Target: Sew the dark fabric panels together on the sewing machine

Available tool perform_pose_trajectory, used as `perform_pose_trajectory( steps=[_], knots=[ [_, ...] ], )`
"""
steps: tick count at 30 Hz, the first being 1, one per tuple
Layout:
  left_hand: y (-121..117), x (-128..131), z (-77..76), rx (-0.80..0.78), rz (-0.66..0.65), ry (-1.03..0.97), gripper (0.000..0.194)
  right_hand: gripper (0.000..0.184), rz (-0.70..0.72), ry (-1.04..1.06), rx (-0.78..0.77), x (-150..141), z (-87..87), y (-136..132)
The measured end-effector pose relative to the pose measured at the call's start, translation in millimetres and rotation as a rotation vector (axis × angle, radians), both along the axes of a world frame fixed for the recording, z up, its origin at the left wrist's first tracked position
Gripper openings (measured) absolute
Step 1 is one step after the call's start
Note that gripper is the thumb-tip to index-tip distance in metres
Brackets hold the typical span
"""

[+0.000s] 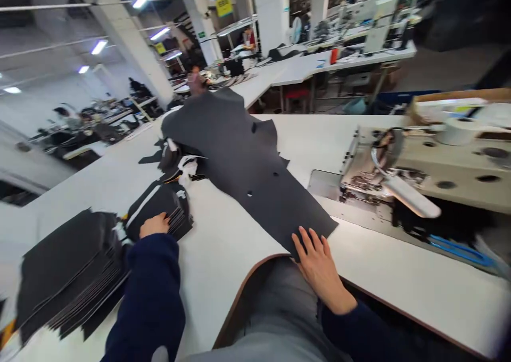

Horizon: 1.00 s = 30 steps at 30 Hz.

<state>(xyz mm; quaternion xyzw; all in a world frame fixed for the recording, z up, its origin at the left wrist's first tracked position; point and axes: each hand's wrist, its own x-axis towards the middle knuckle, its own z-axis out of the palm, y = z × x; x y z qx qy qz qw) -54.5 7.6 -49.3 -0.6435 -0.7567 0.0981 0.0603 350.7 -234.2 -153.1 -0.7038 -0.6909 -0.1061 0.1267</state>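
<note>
A long dark-grey cut panel (255, 154) with small holes lies across the white table, its near end at the table's curved cut-out. My right hand (319, 269) rests on that near end, fingers spread and fairly flat. My left hand (155, 225) is at a small bundle of black cut pieces (154, 199), fingers bent together on its near edge; the fingertips are partly hidden. Left of it lies a larger stack of black pieces (67, 261). White-tied bundles (171, 157) sit partly against the panel's left edge.
An industrial sewing machine (451, 170) with a lamp (411, 196) stands at the right. Blue thread snips (461, 250) lie near it. A white roll (459, 130) sits on the machine. Farther back are more worktables (295, 69) and people.
</note>
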Motion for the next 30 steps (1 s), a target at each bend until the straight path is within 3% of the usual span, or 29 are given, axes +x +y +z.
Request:
perform_pose_trajectory(
  steps=[3,6,8,10,12,15,17,18,20,22,23,26,30],
  knots=[
    [-1,5,13.8,0.020,0.039,-0.016,0.038,0.044,0.034,0.005,0.047,-6,-3.7,0],
    [4,9,34.4,0.143,0.057,-0.022,0.030,0.042,0.098,0.014,0.118,-4,-7.7,5],
    [10,26,48.2,0.276,-0.078,-0.021,0.025,0.045,0.126,0.027,0.146,-3,-9.3,8],
    [14,69,54.8,0.404,-0.424,-0.046,0.022,0.049,0.129,0.044,0.154,-5,-10.2,9],
    [9,135,47.9,0.414,-0.944,-0.108,0.024,0.052,0.124,0.056,0.154,-8,-11.5,6],
    [-28,244,13.1,0.157,-1.739,-0.206,0.028,0.056,0.095,0.055,0.149,-9,-15.4,-4],
    [-62,297,-17.1,-0.040,-2.037,-0.251,0.026,0.058,0.024,0.062,0.142,-6,-17.5,-16],
    [-78,314,-31.5,-0.106,-2.062,-0.275,0.023,0.058,-0.032,0.076,0.139,-4,-17.6,-24],
    [-98,333,-56.3,-0.162,-1.898,-0.325,0.025,0.057,-0.173,0.119,0.135,-1,-15.8,-39],
    [-104,341,-73.2,-0.186,-1.687,-0.323,0.047,0.053,-0.295,0.163,0.139,0,-12.5,-52],
    [-104,343,-78.1,-0.203,-1.643,-0.300,0.055,0.049,-0.328,0.179,0.145,1,-11.0,-58],
    [-102,348,-79.5,-0.247,-1.716,-0.216,0.058,0.038,-0.302,0.185,0.153,3,-10.3,-66],
    [-105,368,-60.3,-0.233,-1.760,-0.214,0.049,0.022,-0.184,0.135,0.148,8,-15.4,-67]
  ],
)
